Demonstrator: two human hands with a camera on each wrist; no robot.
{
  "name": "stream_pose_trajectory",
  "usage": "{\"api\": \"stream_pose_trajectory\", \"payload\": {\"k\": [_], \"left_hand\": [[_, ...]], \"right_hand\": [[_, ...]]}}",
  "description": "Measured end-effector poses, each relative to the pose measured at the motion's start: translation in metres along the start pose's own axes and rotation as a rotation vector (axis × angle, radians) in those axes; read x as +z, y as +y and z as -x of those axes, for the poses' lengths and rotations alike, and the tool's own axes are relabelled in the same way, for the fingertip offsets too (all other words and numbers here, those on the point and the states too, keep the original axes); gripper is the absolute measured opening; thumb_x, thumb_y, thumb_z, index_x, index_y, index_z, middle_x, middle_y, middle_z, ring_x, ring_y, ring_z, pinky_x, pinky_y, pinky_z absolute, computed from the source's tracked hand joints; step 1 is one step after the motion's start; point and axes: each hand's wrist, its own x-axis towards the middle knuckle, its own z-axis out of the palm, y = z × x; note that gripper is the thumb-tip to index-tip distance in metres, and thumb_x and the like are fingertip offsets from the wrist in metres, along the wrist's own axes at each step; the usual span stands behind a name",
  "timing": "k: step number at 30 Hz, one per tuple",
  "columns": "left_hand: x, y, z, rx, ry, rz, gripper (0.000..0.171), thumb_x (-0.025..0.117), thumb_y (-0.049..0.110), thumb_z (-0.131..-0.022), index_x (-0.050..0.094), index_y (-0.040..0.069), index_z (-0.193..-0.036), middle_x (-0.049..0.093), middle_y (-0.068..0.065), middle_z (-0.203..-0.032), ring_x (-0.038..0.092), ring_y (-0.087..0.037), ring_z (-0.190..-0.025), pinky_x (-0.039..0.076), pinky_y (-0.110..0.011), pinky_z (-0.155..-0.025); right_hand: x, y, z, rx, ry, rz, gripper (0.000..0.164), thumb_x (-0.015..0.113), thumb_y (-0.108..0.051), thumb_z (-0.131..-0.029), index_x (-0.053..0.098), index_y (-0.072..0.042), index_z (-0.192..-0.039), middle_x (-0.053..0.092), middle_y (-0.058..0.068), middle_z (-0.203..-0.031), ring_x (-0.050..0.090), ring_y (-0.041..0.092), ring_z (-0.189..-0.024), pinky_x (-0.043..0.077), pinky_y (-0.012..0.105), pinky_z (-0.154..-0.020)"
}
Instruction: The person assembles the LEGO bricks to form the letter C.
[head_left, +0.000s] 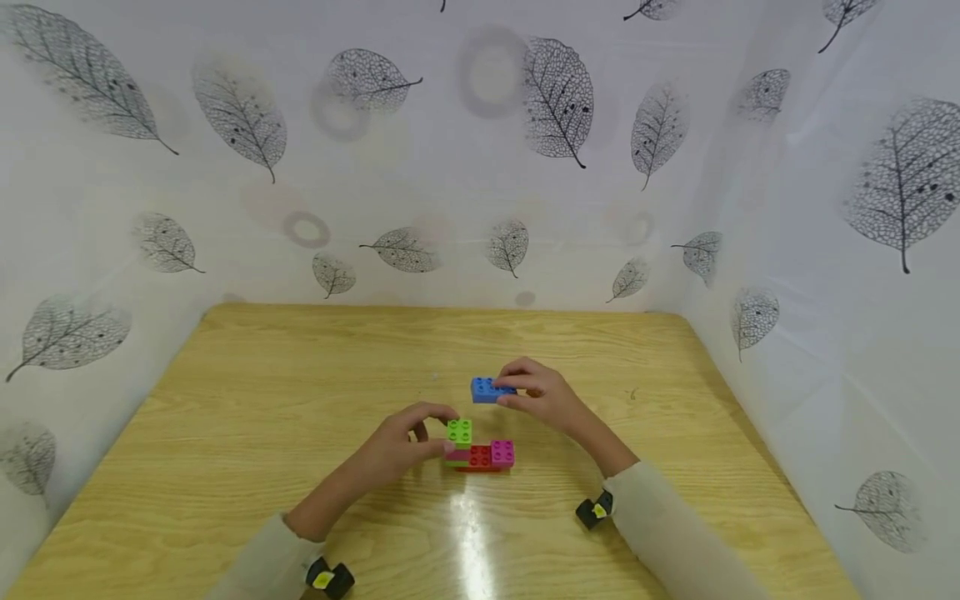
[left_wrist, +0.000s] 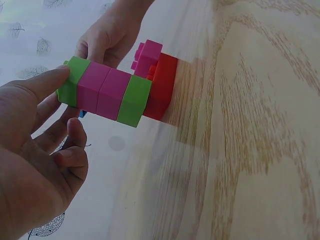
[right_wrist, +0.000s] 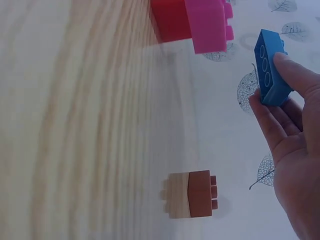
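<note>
On the table stands a block build. Its base is a long red brick [head_left: 480, 457], with a pink brick [head_left: 502, 452] on the right end. On the left end rises a column of a green brick [left_wrist: 134, 102], two pink bricks [left_wrist: 104, 90] and a top green brick [head_left: 460, 432]. My left hand [head_left: 397, 446] pinches that top green brick between thumb and fingers. Beyond the column, my right hand [head_left: 542, 396] holds a blue brick [head_left: 486, 390] by its right end. Hollow rings on its underside show in the right wrist view, and it is raised off the table.
An orange-brown brick [right_wrist: 200, 194] sits on the table in the right wrist view. The wooden table [head_left: 300, 358] reaches back to a white leaf-print sheet [head_left: 450, 183] that also lines both sides. Each wrist wears a small black camera [head_left: 595, 509].
</note>
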Motion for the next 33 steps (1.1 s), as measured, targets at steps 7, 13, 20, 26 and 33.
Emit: {"api": "stream_pose_trajectory", "payload": {"k": [7,13,20,26,33], "left_hand": [[0.0,0.002,0.0,-0.008,0.001,0.003,0.039,0.072,0.036,-0.094,0.064,0.024,-0.13,0.061,0.0,-0.127,0.054,-0.021,-0.084,0.048,-0.028,-0.059],[0.001,0.001,0.0,-0.004,-0.001,0.014,0.038,0.071,0.035,-0.095,0.064,0.024,-0.129,0.061,0.0,-0.126,0.054,-0.021,-0.083,0.05,-0.029,-0.058],[0.0,0.002,0.001,-0.006,0.004,0.017,0.035,0.072,0.034,-0.095,0.064,0.027,-0.128,0.061,0.0,-0.127,0.053,-0.022,-0.084,0.05,-0.029,-0.059],[0.0,0.0,0.0,-0.008,0.004,0.012,0.038,0.072,0.036,-0.094,0.064,0.025,-0.13,0.061,0.0,-0.128,0.053,-0.022,-0.084,0.049,-0.029,-0.059],[0.001,-0.003,-0.001,-0.001,0.004,0.006,0.036,0.072,0.036,-0.094,0.064,0.028,-0.128,0.061,0.0,-0.126,0.054,-0.022,-0.084,0.049,-0.029,-0.058]], "right_hand": [[0.002,-0.012,0.01,-0.072,0.036,-0.006,0.025,0.073,-0.015,-0.093,0.075,-0.01,-0.117,0.064,0.007,-0.123,0.061,0.024,-0.111,0.057,0.046,-0.084],[0.006,-0.015,0.017,-0.161,0.072,-0.002,0.026,0.073,-0.006,-0.091,0.075,-0.007,-0.117,0.065,0.009,-0.121,0.063,0.025,-0.11,0.058,0.039,-0.085],[0.009,-0.019,0.019,-0.203,0.113,0.001,0.026,0.074,-0.002,-0.09,0.075,-0.007,-0.115,0.066,0.01,-0.121,0.064,0.026,-0.109,0.057,0.035,-0.085],[0.01,-0.024,0.022,-0.221,0.132,0.015,0.026,0.075,-0.001,-0.088,0.075,-0.008,-0.113,0.065,0.009,-0.12,0.063,0.024,-0.109,0.056,0.031,-0.087],[0.01,-0.032,0.027,-0.312,0.127,0.034,0.03,0.076,0.002,-0.086,0.075,-0.007,-0.114,0.064,0.009,-0.119,0.061,0.022,-0.105,0.055,0.029,-0.084]]}}
